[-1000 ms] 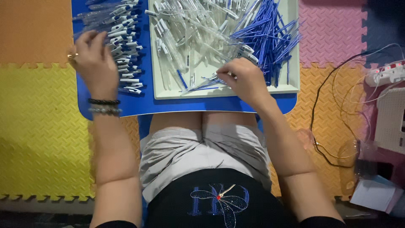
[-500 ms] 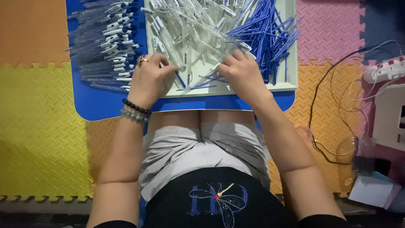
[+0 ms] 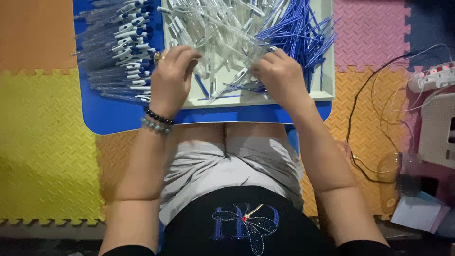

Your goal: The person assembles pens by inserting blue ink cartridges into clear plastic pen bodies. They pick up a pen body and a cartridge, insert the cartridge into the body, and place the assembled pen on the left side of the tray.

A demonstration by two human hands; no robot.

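Note:
My left hand (image 3: 171, 78), with a ring and two bead bracelets, rests on the near left part of a white tray (image 3: 265, 98). Its fingers curl down into a heap of clear pen barrels (image 3: 213, 28) and hide whatever they grip. My right hand (image 3: 280, 78) is at the tray's near middle, fingers pinched where the clear barrels meet a pile of thin blue refills (image 3: 296, 33). A few blue refills (image 3: 239, 88) stick out leftward from under its thumb.
The tray lies on a blue lap table (image 3: 118, 121) across my knees. A stack of assembled pens (image 3: 121, 52) lies left of the tray. Yellow, orange and pink foam mats (image 3: 42, 142) cover the floor. At the right are a black cable (image 3: 353, 132), a power strip (image 3: 433, 78) and a white box (image 3: 438, 130).
My left hand moved right, from the stack of assembled pens onto the tray's clear barrels. My right hand shifted slightly farther into the tray, toward the blue refills.

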